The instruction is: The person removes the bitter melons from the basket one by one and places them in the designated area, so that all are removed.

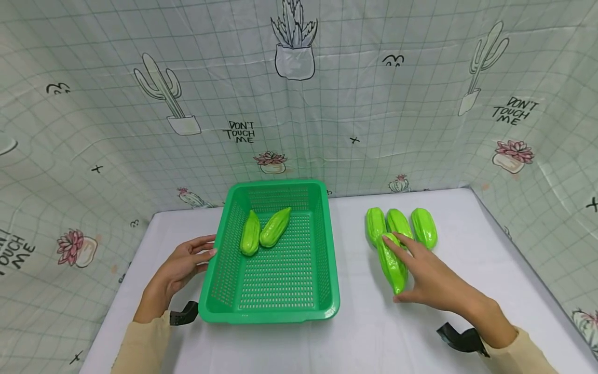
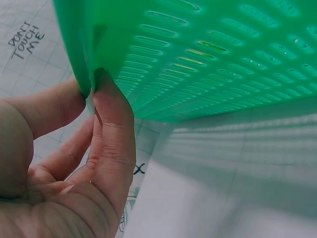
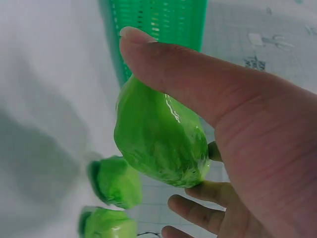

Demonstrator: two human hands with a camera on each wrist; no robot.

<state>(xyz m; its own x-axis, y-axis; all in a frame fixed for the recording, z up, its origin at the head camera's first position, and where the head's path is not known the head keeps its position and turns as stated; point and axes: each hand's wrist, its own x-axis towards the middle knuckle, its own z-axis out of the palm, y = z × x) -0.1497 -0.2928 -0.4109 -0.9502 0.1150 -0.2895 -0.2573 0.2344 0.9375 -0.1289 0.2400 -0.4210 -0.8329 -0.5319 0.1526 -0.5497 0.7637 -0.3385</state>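
Note:
A green plastic basket [image 1: 275, 318] with slotted walls stands on the table, left of the middle. My left hand [image 1: 185, 265] pinches its left rim between thumb and fingers, as the left wrist view shows. Inside lie two ridged green gourds [image 1: 250, 234], side by side near the upper left. On the right, my right hand [image 1: 427, 272] grips another ridged green gourd [image 3: 158, 134] lengthwise, thumb at its pointed end and fingertips at the blunt end. Just beyond it are three more gourds [image 1: 424, 228] on the table, one partly covered by my fingers.
A white cloth covers the table [image 1: 359, 332]. Behind and at both sides hangs a checked curtain [image 1: 327, 114] printed with cacti and lettering. Black straps [image 1: 462, 338] sit at both wrists.

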